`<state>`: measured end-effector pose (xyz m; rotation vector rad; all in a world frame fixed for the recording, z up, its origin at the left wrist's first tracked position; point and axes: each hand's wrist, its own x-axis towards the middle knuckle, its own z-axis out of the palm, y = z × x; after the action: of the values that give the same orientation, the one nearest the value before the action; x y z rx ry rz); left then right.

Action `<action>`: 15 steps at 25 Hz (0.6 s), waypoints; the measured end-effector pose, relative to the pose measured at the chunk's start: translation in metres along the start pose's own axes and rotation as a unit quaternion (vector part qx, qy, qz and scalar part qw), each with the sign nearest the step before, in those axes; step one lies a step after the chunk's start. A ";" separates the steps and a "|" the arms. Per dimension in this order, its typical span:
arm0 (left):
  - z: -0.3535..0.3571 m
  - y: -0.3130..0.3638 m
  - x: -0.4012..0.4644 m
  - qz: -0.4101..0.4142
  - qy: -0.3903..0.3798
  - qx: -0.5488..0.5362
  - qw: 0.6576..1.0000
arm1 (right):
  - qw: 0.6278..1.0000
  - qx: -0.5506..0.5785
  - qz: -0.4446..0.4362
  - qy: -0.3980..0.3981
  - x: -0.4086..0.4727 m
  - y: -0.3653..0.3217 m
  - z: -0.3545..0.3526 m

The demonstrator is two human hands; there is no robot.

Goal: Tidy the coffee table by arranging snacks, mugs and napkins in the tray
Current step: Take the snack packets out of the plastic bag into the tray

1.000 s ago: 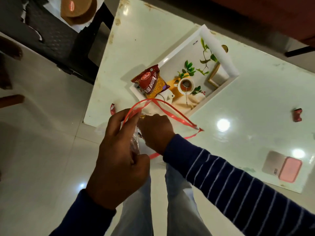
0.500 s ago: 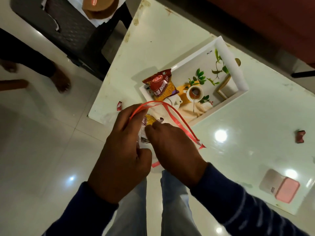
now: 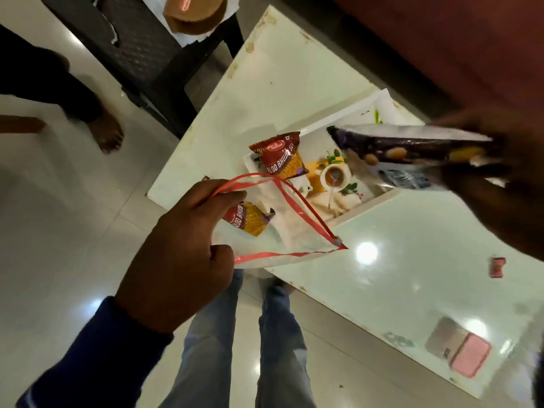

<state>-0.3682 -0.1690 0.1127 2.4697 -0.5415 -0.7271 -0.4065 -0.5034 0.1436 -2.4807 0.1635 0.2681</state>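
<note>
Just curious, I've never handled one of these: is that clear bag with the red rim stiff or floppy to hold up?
Probably floppy: the clear bag sags from where the left hand grips its rim, and the film looks wrinkled. Likely light too, since only one small snack packet shows inside. The thin film may be slippery, so gripping the red rim seems wise.

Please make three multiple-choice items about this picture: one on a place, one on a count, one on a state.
1. Where does the dark purple snack packet sit?
A. in the right hand
B. on the floor
C. inside the bag

2. How many red-and-yellow snack packets show?
A. none
B. two
C. five

3. The clear plastic bag with the red zip edge is:
A. open
B. sealed
C. in the tray

Key: 1 A, fingers pinch it above the white tray. 2 B, one in the tray, one in the bag. 3 A, the left hand holds its mouth apart.
</note>
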 end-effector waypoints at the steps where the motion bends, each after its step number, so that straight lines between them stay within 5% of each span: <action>1: 0.001 0.001 -0.002 -0.006 0.001 0.003 1.000 | 1.000 -0.018 0.008 -0.017 0.010 0.003 0.009; 8: 0.006 -0.003 -0.009 0.013 -0.005 0.003 1.000 | 0.951 -0.123 0.032 -0.282 0.095 0.041 0.132; 15: 0.007 -0.004 -0.011 -0.006 -0.030 0.002 1.000 | 0.916 -0.279 -0.077 -0.277 0.115 0.031 0.203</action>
<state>-0.3794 -0.1625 0.1096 2.4638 -0.5510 -0.8072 -0.3318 -0.4112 -0.0592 -2.8221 -0.3978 1.0555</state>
